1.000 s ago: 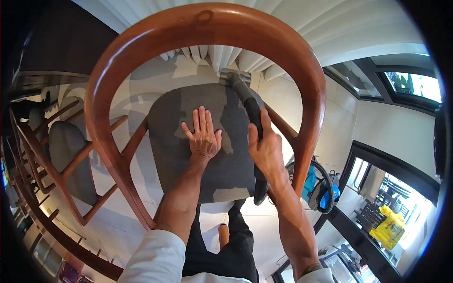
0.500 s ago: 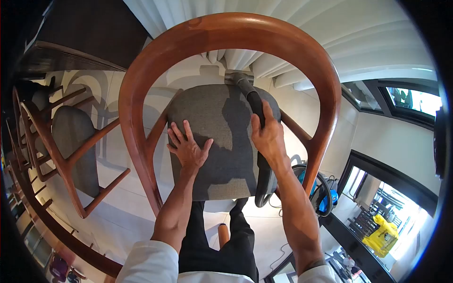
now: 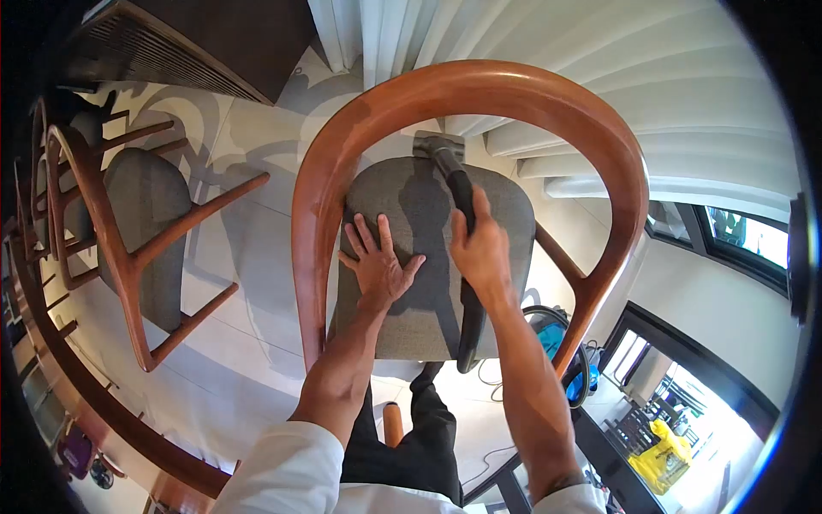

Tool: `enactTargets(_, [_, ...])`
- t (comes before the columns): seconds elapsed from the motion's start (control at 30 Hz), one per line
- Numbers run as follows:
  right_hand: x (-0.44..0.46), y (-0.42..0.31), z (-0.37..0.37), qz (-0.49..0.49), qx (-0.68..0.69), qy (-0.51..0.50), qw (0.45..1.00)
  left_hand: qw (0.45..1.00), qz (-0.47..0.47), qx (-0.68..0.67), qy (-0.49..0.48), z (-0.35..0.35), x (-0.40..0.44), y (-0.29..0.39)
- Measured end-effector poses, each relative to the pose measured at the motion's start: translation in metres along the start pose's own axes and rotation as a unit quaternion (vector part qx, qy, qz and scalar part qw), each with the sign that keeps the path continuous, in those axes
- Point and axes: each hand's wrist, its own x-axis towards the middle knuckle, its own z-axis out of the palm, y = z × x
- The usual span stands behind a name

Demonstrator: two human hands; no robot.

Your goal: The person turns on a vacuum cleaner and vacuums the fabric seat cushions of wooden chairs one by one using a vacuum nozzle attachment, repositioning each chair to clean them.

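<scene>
A wooden chair [image 3: 629,163] with a curved backrest stands in front of me, its grey padded seat [image 3: 385,193] facing up. My left hand [image 3: 381,270] lies flat on the left half of the seat, fingers spread. In my right hand [image 3: 482,257] is a black vacuum cleaner wand [image 3: 461,190], gripped over the right half. Its flat nozzle [image 3: 439,147] is at the seat's far edge, under the arch of the backrest; whether it touches the fabric I cannot tell. The black hose [image 3: 472,325] runs back from my hand past the seat's near edge.
A blue vacuum cleaner body [image 3: 582,377] sits on the floor at the right. White curtains [image 3: 676,111] hang behind the chair. Another wooden chair [image 3: 128,257] with a grey seat stands at the left, beside a long curved wooden edge [image 3: 103,407]. A dark cabinet [image 3: 214,43] is at the back left.
My view has shifted, so the chair appears farther right. The nozzle has slid a little left along the seat's far edge. My left hand stays on the same part of the seat.
</scene>
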Motion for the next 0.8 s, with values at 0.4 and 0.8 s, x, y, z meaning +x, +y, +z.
enactTargets(0.4, [-0.091, -0.040, -0.022, 0.050, 0.038, -0.039, 0.997, 0.975, -0.162, -0.138, -0.063, -0.013, -0.042, -0.011])
enactTargets(0.8, [-0.126, -0.065, -0.016, 0.073, 0.039, -0.114, 0.990, 0.979, -0.128, -0.136, -0.082, 0.001, -0.051, -0.018])
